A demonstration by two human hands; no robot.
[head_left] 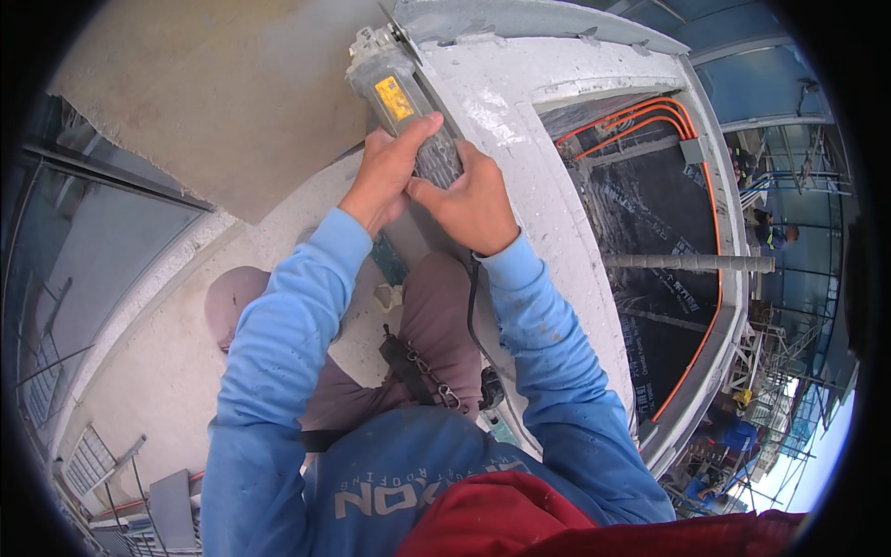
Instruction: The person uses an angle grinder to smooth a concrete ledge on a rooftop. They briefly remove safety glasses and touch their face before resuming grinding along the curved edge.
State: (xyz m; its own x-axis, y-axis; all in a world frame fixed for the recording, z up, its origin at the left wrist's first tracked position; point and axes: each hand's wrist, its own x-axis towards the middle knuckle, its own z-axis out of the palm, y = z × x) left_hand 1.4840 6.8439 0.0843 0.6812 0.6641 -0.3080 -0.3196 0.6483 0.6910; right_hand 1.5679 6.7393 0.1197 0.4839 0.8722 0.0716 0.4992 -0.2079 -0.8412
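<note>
Both my hands are wrapped round a dusty grey angle grinder [382, 79] with a yellow label on its body. My left hand [385, 172] grips it from the left, its thumb laid along the casing. From the right, my right hand [473, 200] closes on the rear part. A thin disc [401, 32], seen nearly edge-on, sits at the tool's far end, beside a pale metal edge. Whether it touches that edge, I cannot tell. A black cord [471, 306] hangs from the grinder past my right wrist.
A large tan sheet [213, 102] lies at the upper left. On the right, a white curved frame [506, 121] surrounds a recess with black lining [650, 213] and orange conduits [713, 204]. A wrapped bar [687, 263] crosses it. Scaffolding and people [775, 232] are farther right.
</note>
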